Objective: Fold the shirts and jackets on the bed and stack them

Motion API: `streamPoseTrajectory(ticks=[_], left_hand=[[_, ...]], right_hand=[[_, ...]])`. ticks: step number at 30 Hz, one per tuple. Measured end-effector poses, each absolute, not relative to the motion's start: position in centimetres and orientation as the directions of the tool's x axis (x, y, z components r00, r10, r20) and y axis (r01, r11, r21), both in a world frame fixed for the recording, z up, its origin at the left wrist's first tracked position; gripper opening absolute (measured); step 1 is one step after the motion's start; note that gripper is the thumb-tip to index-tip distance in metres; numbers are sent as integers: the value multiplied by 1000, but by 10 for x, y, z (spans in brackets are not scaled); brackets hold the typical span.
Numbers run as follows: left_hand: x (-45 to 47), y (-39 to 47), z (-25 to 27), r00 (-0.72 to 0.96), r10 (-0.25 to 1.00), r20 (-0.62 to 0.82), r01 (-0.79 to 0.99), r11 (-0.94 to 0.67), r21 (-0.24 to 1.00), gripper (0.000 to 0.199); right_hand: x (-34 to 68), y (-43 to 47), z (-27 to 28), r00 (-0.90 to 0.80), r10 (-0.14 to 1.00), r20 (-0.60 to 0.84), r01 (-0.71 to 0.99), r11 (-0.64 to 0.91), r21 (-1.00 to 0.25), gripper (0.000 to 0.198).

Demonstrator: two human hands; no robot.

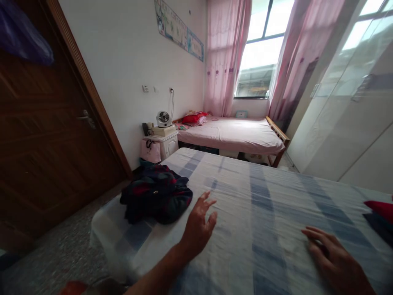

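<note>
My left hand (199, 225) is over the near bed, its fingers apart and nothing in them. Just left of it lies a crumpled dark plaid garment (158, 194) with red patches and a small, shiny, button-like spot. At the lower right, my right hand (333, 256) hovers over or rests on the sheet; which one I cannot tell. Its fingers stretch loosely toward the left, holding nothing visible. Beneath both hands spreads a white bed sheet with blue stripes (233, 196). Red and dark cloth (380, 211) shows at the right edge, beyond my right hand.
A second bed with a pink sheet (233, 131) stands by the window, red bedding (195, 119) at its head. A small fan (163, 119) tops the white nightstand (169, 146). The brown door (55, 135) is on the left, glossy wardrobe doors (344, 110) on the right.
</note>
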State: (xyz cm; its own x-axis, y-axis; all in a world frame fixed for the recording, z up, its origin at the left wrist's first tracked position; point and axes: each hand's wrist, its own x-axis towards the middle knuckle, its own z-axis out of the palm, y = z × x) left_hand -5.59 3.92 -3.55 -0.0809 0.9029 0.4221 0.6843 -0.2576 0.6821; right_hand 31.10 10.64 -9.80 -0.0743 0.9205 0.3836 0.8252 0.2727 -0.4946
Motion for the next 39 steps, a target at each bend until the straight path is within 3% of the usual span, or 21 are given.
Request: streamPoseTrajectory(ticks=[3, 5, 7, 9, 13, 17, 21, 23, 24, 26, 28, 31, 35, 37, 39], left_hand=[[-100, 35, -20, -175, 815, 553, 901, -94, 424, 43], [-133, 30, -16, -298, 753, 587, 933, 100, 346, 52], [-165, 25, -16, -439, 703, 560, 883, 221, 414, 56], [-190, 21, -17, -525, 686, 504, 816, 238, 526, 47], [-211, 26, -3, -581, 671, 461, 715, 150, 683, 27], [-172, 42, 39, -612, 639, 467, 566, -59, 822, 43], [-81, 46, 74, -470, 730, 496, 438, -295, 849, 44], [-33, 40, 77, -73, 846, 528, 286, -490, 824, 42], [-13, 36, 74, 157, 825, 543, 266, -565, 781, 44], [19, 24, 61, 532, 683, 500, 229, -685, 692, 51], [35, 11, 43, 711, 559, 426, 232, -759, 609, 48], [30, -6, 17, 736, 555, 389, 300, -782, 547, 35], [-20, -11, -10, 401, 738, 542, 619, -655, 434, 33], [-52, -5, -24, 249, 778, 577, 782, -512, 354, 39], [-77, 3, -38, 197, 828, 525, 847, -413, 334, 58]], right_hand=[[310, 104, -96, -102, 909, 404, 839, 297, -456, 39], [308, 104, -96, -121, 905, 408, 841, 312, -442, 38], [307, 104, -96, -142, 900, 411, 842, 328, -428, 37], [306, 104, -97, -164, 893, 419, 845, 347, -408, 35], [304, 104, -98, -181, 885, 430, 851, 360, -382, 35], [302, 104, -98, -184, 885, 427, 856, 358, -372, 36], [301, 104, -95, -177, 889, 423, 854, 352, -383, 35], [299, 102, -91, -162, 896, 413, 848, 341, -407, 33], [298, 100, -88, -145, 901, 409, 842, 330, -427, 32], [296, 95, -81, -138, 906, 401, 810, 336, -480, 30], [294, 89, -75, -166, 904, 394, 754, 374, -541, 30], [292, 85, -70, -197, 902, 384, 672, 410, -616, 30], [295, 88, -69, -137, 925, 354, 627, 358, -692, 32], [299, 89, -66, -60, 958, 281, 602, 259, -755, 33], [302, 88, -57, -26, 981, 193, 545, 176, -820, 38]])
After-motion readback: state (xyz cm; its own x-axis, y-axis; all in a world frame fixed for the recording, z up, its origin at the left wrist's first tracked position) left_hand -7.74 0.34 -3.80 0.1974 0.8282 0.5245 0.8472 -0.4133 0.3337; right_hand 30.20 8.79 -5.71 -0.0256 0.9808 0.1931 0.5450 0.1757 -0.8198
